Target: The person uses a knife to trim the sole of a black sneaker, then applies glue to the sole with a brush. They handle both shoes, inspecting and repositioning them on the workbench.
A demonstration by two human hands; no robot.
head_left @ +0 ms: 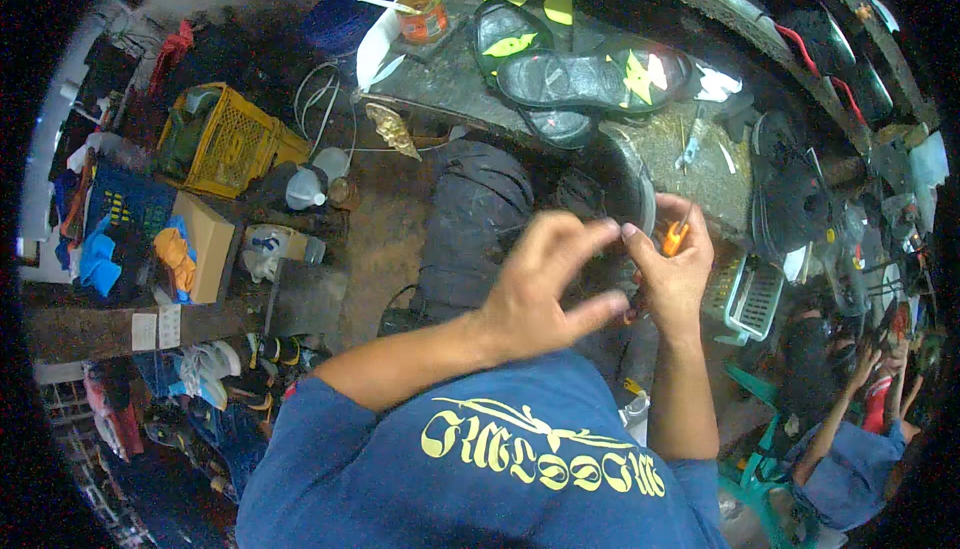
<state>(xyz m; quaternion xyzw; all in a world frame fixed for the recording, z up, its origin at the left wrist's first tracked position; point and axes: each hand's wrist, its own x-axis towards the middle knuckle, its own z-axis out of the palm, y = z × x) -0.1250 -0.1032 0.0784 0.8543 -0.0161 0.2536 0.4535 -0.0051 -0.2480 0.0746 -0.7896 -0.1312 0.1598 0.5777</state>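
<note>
My right hand (pixel 675 274) is closed round a small tool with an orange handle (pixel 675 238); a thin tip sticks out of it, and its exact kind is unclear. That hand's thumb lies by the end of a dark shoe (pixel 630 171) with a grey sole edge, near my knees. Slightly blurred, my left hand (pixel 535 279) is beside it with thumb and fingers apart, fingertips close to the right thumb. I see nothing between them. Part of the shoe is hidden behind my hands.
Ahead is a worn bench (pixel 440 84) with black soles (pixel 590 79), yellow-green scraps and an orange tub (pixel 422 21) holding brushes. At left stand a yellow crate (pixel 225 139) and a cardboard box (pixel 205 249). A pale green basket (pixel 752 299) and another person (pixel 850 459) are at right.
</note>
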